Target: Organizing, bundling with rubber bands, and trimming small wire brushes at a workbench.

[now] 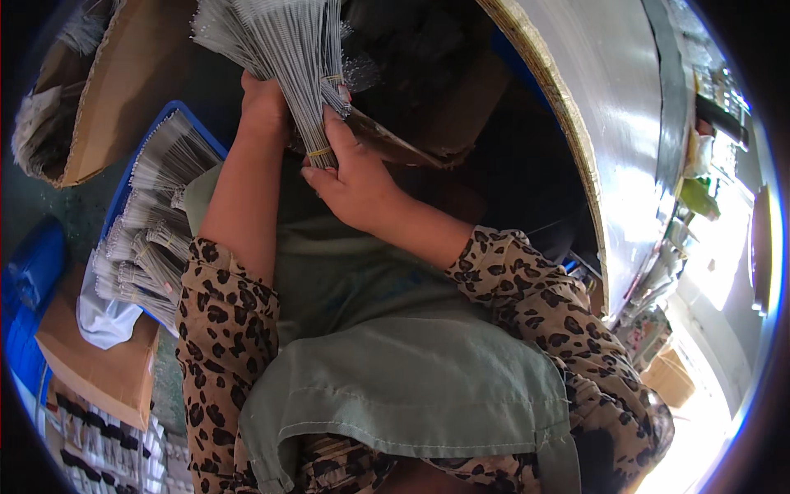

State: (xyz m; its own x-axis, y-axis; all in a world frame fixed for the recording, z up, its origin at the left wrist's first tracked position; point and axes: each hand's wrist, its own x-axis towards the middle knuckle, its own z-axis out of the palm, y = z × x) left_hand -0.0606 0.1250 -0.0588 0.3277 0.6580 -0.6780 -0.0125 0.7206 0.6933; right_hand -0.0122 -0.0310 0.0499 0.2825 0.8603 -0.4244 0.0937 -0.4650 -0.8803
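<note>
Bundle of thin grey wires (300, 90) is sitting between the two hands, up ahead of the lap, both hands touching it, so neither is nearer. Long axis is running away from the body, tilting a little leftward at the far end; the wires are spreading wide there and narrowing toward the wearer, where a yellow band (319, 152) is cinching them.

Right hand (352, 174) is closing on the narrow end from the right, fingers lying along the side. Left hand (265, 105) is reaching behind from the left; the wires are hiding its fingers, so I cannot tell how tightly it is gripping.

Off to the left, a blue tray (172, 108) is holding more such bundles (152, 214).
</note>
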